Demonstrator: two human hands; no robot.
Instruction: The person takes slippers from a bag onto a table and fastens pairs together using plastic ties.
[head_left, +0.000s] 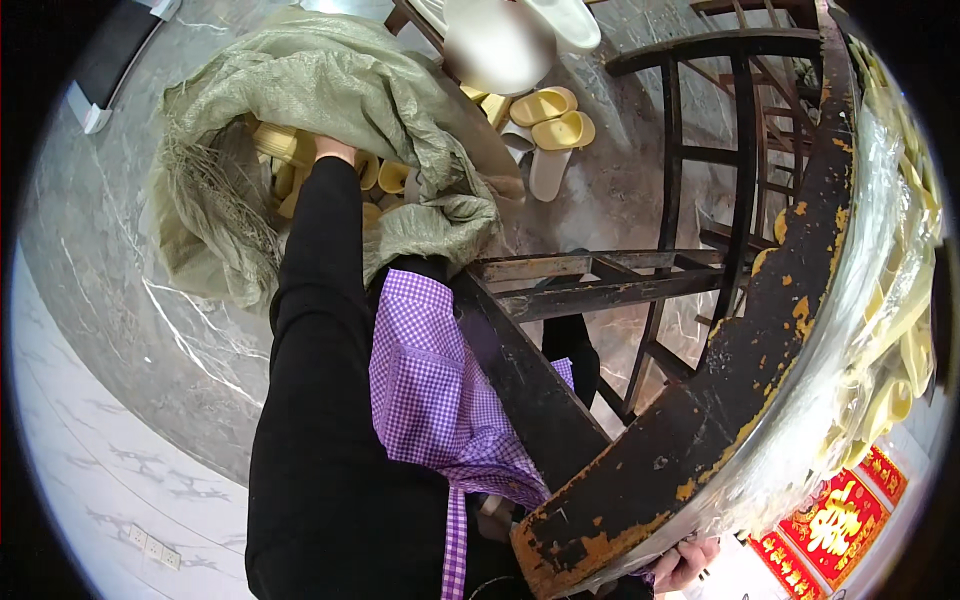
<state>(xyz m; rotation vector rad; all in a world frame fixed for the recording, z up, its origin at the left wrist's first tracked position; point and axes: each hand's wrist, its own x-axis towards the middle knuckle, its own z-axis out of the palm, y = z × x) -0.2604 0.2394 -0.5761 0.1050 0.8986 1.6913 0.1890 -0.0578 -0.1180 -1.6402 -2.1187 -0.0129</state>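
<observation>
A crumpled grey-green woven sack (310, 65) stands with its mouth wide, and yellow slippers (393, 177) lie inside. My left arm reaches down into it. Only the back of my left hand (336, 150) shows under the sack's folded rim, beside a ribbed yellow slipper (284, 143); its fingers are hidden. Low on the right, my right hand (686, 564) is by the edge of a worn dark wooden table (690, 440). Its fingers are curled, and what they hold, if anything, cannot be made out.
Yellow slippers in clear plastic wrap (890, 330) are heaped on the table. A dark wooden stool frame (610, 275) stands beside my knees. Loose yellow slippers (563, 130) and a white slipper (549, 174) lie on the grey marbled floor. More white slippers (570, 25) are at the top.
</observation>
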